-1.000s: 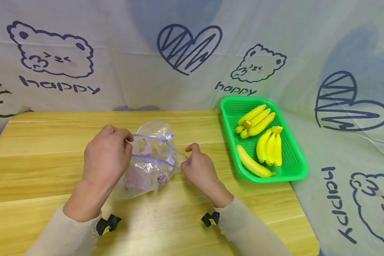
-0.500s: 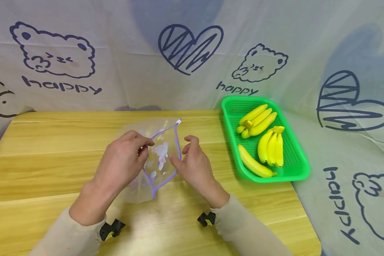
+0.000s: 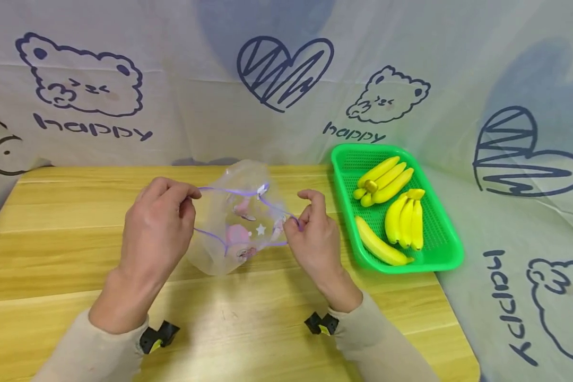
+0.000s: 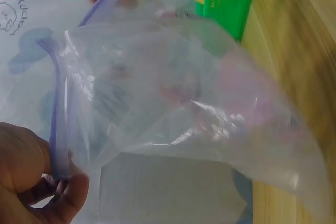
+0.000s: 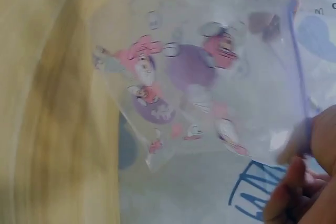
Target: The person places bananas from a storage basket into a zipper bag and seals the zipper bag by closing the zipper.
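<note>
Between the two hands hangs a clear zip bag [image 3: 260, 217] with a purple zip edge and pink cartoon prints. Its mouth is spread and faces up toward the head view. My left hand [image 3: 158, 225] pinches the left end of the zip edge between thumb and fingers; the left wrist view shows those fingers [image 4: 68, 195] on the purple strip. On the opposite end, my right hand [image 3: 315, 233] pinches the edge with thumb and curled fingers. In the right wrist view the printed side of the bag [image 5: 194, 72] shows, with no contents visible through it.
A green basket [image 3: 446, 233] stands right of the hands. Inside lie two banana bunches [image 3: 387, 180] [image 3: 404, 218] and a single banana [image 3: 382, 241]. The wooden table [image 3: 67, 239] meets a printed cloth backdrop [image 3: 186, 106] behind and on the right.
The bag's mouth has turned and been pulled wider. My right hand loosened on the rim half a second ago, then pinched it and moved right; the left hand moved back left. The basket stayed put.
</note>
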{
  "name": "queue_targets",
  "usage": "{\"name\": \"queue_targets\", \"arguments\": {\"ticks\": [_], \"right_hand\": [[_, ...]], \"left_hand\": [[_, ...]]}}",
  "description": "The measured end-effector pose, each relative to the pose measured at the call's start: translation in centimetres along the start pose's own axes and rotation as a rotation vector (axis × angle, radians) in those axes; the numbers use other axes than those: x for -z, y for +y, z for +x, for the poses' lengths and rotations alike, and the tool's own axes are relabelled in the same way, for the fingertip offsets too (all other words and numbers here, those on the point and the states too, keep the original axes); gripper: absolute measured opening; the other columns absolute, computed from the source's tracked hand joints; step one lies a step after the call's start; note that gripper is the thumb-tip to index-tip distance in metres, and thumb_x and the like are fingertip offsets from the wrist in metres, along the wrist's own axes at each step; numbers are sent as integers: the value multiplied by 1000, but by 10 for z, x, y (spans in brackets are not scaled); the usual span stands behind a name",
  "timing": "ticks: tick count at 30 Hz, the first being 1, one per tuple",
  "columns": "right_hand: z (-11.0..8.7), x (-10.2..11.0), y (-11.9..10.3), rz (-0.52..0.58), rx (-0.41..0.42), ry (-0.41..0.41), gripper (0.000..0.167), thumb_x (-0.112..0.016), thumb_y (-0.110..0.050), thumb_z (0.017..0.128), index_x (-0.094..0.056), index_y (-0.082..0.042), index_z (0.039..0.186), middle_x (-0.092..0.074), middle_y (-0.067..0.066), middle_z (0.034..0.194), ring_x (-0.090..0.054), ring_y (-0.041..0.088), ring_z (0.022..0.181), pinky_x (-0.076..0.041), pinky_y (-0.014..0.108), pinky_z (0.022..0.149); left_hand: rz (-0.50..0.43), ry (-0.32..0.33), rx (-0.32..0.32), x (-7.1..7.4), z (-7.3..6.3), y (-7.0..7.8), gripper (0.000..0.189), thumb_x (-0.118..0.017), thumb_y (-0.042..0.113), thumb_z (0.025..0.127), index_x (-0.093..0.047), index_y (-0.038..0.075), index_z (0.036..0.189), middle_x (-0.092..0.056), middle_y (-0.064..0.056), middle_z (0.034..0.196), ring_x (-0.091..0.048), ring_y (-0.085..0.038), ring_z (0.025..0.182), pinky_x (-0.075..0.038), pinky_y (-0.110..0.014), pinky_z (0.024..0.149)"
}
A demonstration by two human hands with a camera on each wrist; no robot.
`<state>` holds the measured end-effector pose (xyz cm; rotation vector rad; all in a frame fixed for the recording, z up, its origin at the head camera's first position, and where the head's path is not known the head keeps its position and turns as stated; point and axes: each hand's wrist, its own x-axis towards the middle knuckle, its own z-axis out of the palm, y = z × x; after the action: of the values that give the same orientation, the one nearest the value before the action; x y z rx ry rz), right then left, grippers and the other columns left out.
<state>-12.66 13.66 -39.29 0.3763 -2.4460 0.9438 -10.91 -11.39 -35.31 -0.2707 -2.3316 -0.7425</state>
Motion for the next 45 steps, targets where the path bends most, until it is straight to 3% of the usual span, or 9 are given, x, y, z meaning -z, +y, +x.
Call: {"name": "queue_targets", "arguments": {"ticks": [6, 10, 18, 24, 27, 32, 38, 41, 45], "right_hand": [[-4, -3, -7, -7, -133, -333, 18, -68, -10, 93, -67, -5, 111, -51, -5, 63, -40, 7, 48, -34, 25, 46], [-10, -9, -10, -54, -192, -482, 21, -72, -30, 97, -65, -10, 100, -50, -8, 60, -44, 8, 49, -34, 27, 47], [-6, -17, -3, -204, -127, -204, 76, -82, -49, 90, -49, -8, 145, -65, 5, 88, -52, 16, 53, -39, 30, 45], [-7, -17, 5, -330, 14, -231, 24, -76, -38, 97, -82, -15, 98, -62, 1, 75, -49, 12, 51, -38, 29, 44], [-6, -15, 8, -326, 23, -217, 23, -74, -27, 96, -77, -12, 78, -61, 0, 67, -48, 11, 49, -38, 29, 44], [0, -10, 11, -226, -8, -171, 23, -71, -16, 92, -70, -10, 69, -64, 2, 65, -48, 12, 49, -38, 28, 44], [2, -7, 10, -55, -69, -154, 25, -68, -13, 90, -70, -11, 65, -65, 0, 64, -50, 10, 53, -40, 27, 49], [2, -7, 8, 22, -94, -178, 27, -68, -14, 91, -68, -12, 64, -62, -2, 62, -48, 9, 53, -39, 25, 50], [2, -5, 4, -7, -144, -250, 28, -67, -19, 91, -65, -15, 63, -58, -5, 58, -47, 11, 52, -39, 27, 49]], "left_hand": [[-19, -27, -62, -6, -1, 3, 20, -63, -11, 93, -74, 0, 105, -71, -17, 91, -65, -38, 82, -54, -48, 73], [-16, -136, -67, -9, -2, 4, 18, -65, -8, 94, -74, 1, 107, -75, -15, 94, -68, -37, 86, -56, -48, 76], [-53, -332, -111, -18, -7, 6, 12, -70, -3, 94, -79, 4, 98, -78, -9, 97, -71, -32, 91, -59, -47, 81], [-15, -301, -165, -25, -10, 5, 12, -72, -3, 92, -78, 5, 99, -76, -9, 96, -69, -33, 92, -56, -47, 85], [84, -242, -67, -22, -11, 2, 17, -75, 1, 91, -76, 4, 108, -73, -14, 103, -63, -40, 96, -48, -54, 88], [116, -201, 255, -11, -11, -7, 46, -78, 19, 94, -60, -4, 129, -57, -30, 119, -53, -49, 100, -43, -60, 80], [-19, -476, 517, -12, -10, -15, 85, -58, 61, 102, -31, -7, 146, -62, -29, 114, -61, -35, 73, -48, -45, 59], [-89, -586, 545, -17, -11, -18, 83, -52, 59, 105, -24, -5, 149, -72, -19, 101, -63, -26, 65, -47, -39, 58], [-123, -545, 415, -24, -12, -15, 50, -53, 25, 108, -36, -5, 145, -70, -12, 88, -56, -20, 57, -43, -35, 53]]}}
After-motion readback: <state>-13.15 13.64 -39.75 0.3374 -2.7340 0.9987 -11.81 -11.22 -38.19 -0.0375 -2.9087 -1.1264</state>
